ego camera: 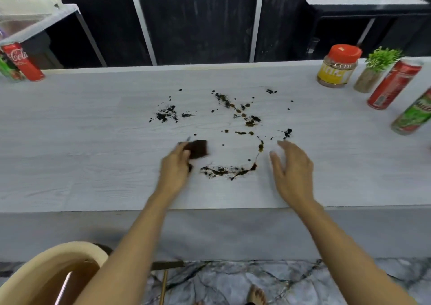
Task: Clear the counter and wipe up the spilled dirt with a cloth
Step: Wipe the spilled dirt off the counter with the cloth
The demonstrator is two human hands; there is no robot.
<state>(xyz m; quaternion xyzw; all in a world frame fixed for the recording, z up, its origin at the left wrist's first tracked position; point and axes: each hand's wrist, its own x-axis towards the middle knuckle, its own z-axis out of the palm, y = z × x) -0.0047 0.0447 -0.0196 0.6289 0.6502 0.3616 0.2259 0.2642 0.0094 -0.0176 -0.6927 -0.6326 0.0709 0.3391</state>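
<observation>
Dark spilled dirt (pixel 228 170) lies scattered and smeared over the middle of the pale wood-grain counter (pixel 93 141), with more clumps farther back (pixel 166 115). My left hand (pixel 175 167) grips a small dark brown cloth (pixel 198 148) just left of the nearest smear, the cloth resting on the counter. My right hand (pixel 292 167) hovers with fingers straight and spread to the right of the smear, holding nothing.
At the right end stand a red-lidded jar (pixel 337 66), a small potted plant (pixel 375 69), a red can (pixel 394 83) and a green can (pixel 414 115). A red cola can (pixel 22 62) stands at the far left. A beige chair back (pixel 53 269) is below.
</observation>
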